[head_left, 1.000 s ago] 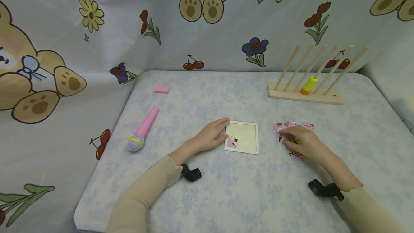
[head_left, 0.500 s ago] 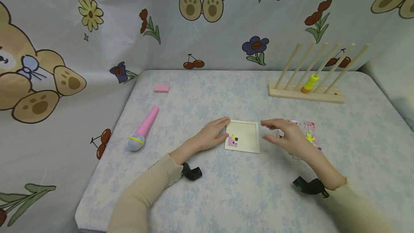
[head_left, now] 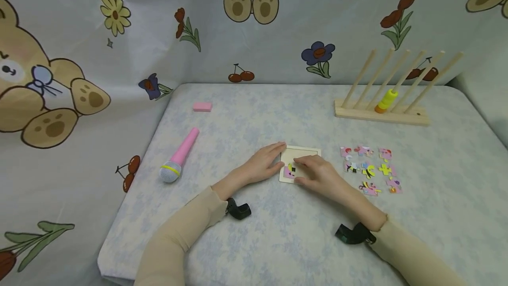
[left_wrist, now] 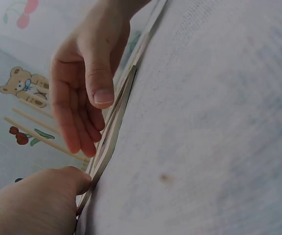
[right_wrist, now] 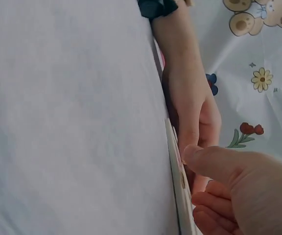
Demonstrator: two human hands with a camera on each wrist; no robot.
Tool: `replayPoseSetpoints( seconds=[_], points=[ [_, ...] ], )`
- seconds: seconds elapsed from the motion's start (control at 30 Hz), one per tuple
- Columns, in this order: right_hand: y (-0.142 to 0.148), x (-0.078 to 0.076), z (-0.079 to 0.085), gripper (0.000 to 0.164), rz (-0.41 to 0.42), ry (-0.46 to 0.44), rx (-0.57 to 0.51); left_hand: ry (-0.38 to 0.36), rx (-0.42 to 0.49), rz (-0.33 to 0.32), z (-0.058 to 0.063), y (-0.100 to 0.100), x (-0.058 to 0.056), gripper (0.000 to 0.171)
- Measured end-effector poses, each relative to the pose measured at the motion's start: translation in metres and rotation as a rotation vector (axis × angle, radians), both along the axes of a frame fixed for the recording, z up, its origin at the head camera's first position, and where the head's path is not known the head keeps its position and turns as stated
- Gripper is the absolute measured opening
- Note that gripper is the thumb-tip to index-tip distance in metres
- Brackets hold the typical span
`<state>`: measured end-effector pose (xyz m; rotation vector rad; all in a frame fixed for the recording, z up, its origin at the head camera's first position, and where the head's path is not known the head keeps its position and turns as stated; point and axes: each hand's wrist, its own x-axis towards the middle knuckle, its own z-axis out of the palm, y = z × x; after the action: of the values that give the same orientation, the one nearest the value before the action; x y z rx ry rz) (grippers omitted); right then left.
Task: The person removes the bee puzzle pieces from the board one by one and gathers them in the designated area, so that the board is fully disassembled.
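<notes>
A shallow white puzzle tray (head_left: 303, 148) lies mid-table, with one pink and yellow jigsaw piece (head_left: 289, 172) in its lower left. My left hand (head_left: 263, 162) rests against the tray's left edge, its fingers straight at the top corner and the thumb lower down. Over the tray hovers my right hand (head_left: 322, 175), thumb and fingers apart near that piece. Nothing shows between its fingers in the left wrist view, where the right hand (left_wrist: 82, 83) hangs relaxed. Whether the right thumb touches the piece I cannot tell. Several loose jigsaw pieces (head_left: 367, 170) lie right of the tray.
A pink toy microphone (head_left: 180, 154) and a pink block (head_left: 202, 107) lie to the left. At the back right stands a wooden peg rack (head_left: 381, 116) with yellow and orange beads (head_left: 386, 100) on one peg. A patterned cloth hangs behind the table.
My right hand has moved left from the loose pieces to above the tray, uncovering those pieces. The left hand stays at the tray's edge. The head view has shifted slightly.
</notes>
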<state>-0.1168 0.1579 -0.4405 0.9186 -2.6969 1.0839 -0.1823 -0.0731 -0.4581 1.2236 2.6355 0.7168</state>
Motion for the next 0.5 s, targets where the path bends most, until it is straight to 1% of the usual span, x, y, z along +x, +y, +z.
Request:
replayPoseSetpoints(
  seconds=[0.2,0.33,0.5],
  points=[
    [-0.0019,-0.0003,-0.0088,0.047,0.016,0.017,-0.005,0.001,-0.009,0.006,0.0008,-0.0005,0.0003,0.058],
    [-0.0031,0.0003,-0.0100,0.044,0.024,0.022,-0.022,0.003,-0.017,0.009,0.0006,-0.0005,0.0007,0.058],
    [-0.0038,0.0002,-0.0109,0.040,0.039,0.035,-0.037,0.006,-0.001,0.008,0.0015,-0.0004,0.0009,0.058]
  ],
)
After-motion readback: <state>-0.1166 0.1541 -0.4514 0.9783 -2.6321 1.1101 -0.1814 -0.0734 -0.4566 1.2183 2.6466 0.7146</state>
